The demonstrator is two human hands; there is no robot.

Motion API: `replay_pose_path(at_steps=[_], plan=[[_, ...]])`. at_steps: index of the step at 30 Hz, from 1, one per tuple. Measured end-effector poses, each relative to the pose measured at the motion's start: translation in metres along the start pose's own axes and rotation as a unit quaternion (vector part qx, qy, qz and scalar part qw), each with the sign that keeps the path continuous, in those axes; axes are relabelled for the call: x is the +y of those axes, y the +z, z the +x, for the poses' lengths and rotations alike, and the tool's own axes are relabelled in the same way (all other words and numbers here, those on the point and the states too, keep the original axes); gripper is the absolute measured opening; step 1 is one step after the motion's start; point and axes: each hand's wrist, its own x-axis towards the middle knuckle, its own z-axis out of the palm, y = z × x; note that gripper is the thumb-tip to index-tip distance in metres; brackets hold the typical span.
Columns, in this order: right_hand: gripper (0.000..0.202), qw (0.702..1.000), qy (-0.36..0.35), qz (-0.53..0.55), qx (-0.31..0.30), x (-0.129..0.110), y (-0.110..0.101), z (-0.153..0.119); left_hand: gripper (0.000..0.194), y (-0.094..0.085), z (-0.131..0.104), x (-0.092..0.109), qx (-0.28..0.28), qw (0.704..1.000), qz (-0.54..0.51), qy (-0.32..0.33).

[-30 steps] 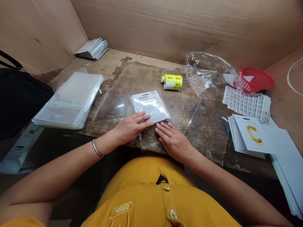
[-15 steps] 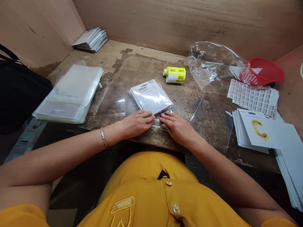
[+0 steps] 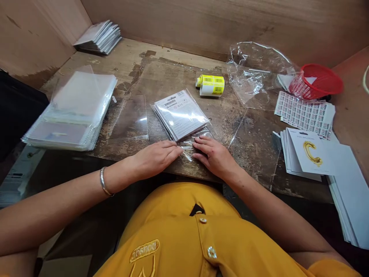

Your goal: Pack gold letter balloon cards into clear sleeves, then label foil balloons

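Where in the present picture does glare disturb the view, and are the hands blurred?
Head view: a bright glare streak crosses the wrapped packet, making print there hard to read; head view: scattered highlights on the crumpled clear bag; head view: left hand and right hand look fairly sharp, without obvious motion blur.

Near the right edge of the bench (image 3: 173, 75), a white card (image 3: 318, 148) reads "FOIL BALLOONS" over a gold letter C (image 3: 307, 151). Barcodes (image 3: 217, 89) mark the yellow label roll (image 3: 211, 85) and sleeved packet (image 3: 181, 114); the packet's fine print (image 3: 190, 124), the sticker sheets (image 3: 305, 114) and the shirt badge (image 3: 145, 251) cannot be read.
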Motion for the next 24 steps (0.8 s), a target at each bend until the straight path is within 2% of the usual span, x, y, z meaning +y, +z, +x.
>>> replay_pose_path(at_steps=[6, 9, 13, 16, 18, 21, 24], plan=[[0.035, 0.999, 0.007, 0.036, 0.035, -0.001, 0.006, -0.006, 0.029, -0.004, 0.014, 0.006, -0.044, 0.997, 0.058, -0.007], [0.035, 0.998, 0.008, 0.047, 0.037, 0.002, 0.008, -0.007, 0.033, -0.002, 0.01, 0.005, -0.042, 0.998, 0.04, -0.007], [0.031, 0.999, 0.012, 0.041, 0.033, -0.002, 0.002, -0.008, 0.039, 0.005, 0.002, 0.005, -0.069, 0.997, 0.03, 0.001], [0.025, 0.999, 0.001, -0.005, 0.053, -0.018, -0.007, -0.008, 0.039, 0.007, 0.001, 0.009, -0.047, 0.998, 0.031, -0.003], [0.021, 0.997, -0.039, -0.012, 0.064, -0.03, -0.009, -0.009, 0.038, 0.007, 0.002, 0.01, -0.03, 0.999, 0.033, -0.002], [0.015, 0.993, -0.091, 0.044, 0.056, -0.038, -0.001, -0.011, 0.035, 0.008, 0.003, 0.007, -0.013, 0.999, 0.036, 0.026], [0.008, 0.991, -0.083, 0.088, 0.065, -0.034, 0.009, -0.014, 0.036, 0.01, 0.0, 0.001, 0.02, 0.999, 0.007, 0.038]])
